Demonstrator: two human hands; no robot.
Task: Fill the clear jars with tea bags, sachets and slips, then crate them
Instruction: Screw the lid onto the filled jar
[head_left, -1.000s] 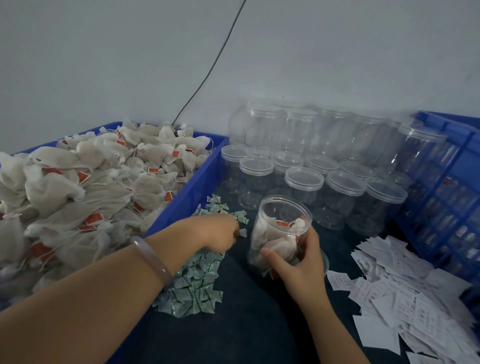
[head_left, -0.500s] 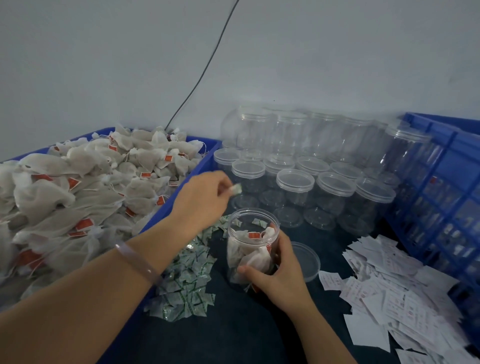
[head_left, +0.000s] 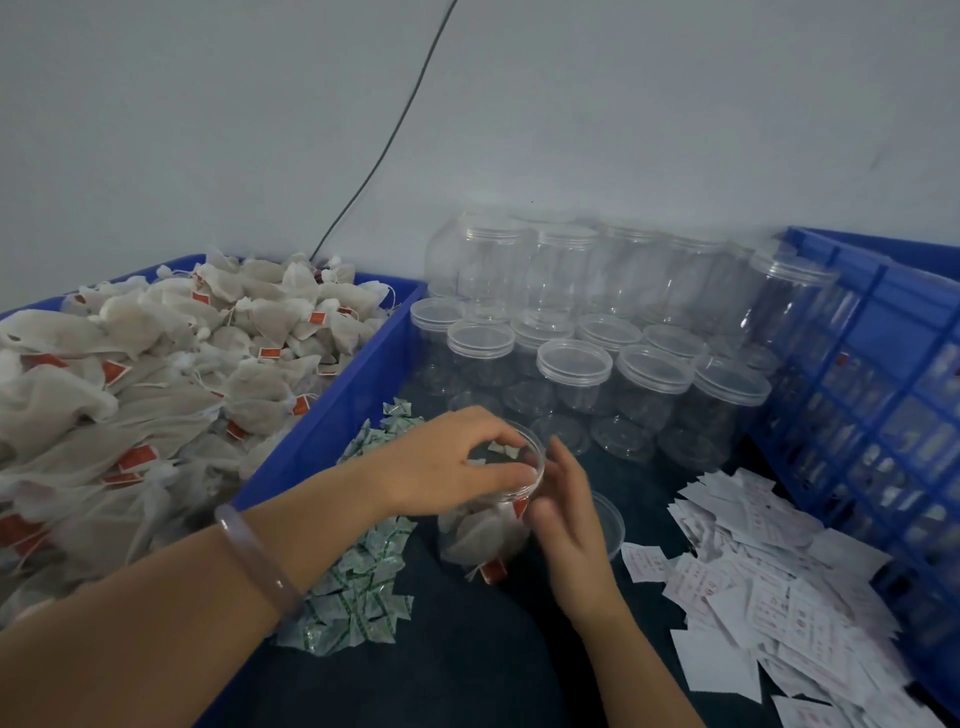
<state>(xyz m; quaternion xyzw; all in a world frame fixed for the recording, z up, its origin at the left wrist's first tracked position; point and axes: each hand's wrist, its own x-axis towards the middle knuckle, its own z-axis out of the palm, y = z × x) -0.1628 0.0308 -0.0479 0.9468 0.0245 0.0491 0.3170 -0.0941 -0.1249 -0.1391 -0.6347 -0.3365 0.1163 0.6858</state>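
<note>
The blue tub (head_left: 332, 415) of tea bags (head_left: 156, 374) fills the left of the frame. The blue crate (head_left: 883, 364) stands at the right edge. Capped empty jars (head_left: 574, 364) are grouped at upper centre on the worktop (head_left: 467, 654). Slips (head_left: 779, 571) lie lower right and sachets (head_left: 358, 582) lie left of centre. The open jar (head_left: 483, 530), holding tea bags, stands upright at centre. My left grip (head_left: 447, 467) arches over its mouth; I cannot tell whether it is clamped. My right grip (head_left: 566, 519), fingers straight, lies against its right side.
</note>
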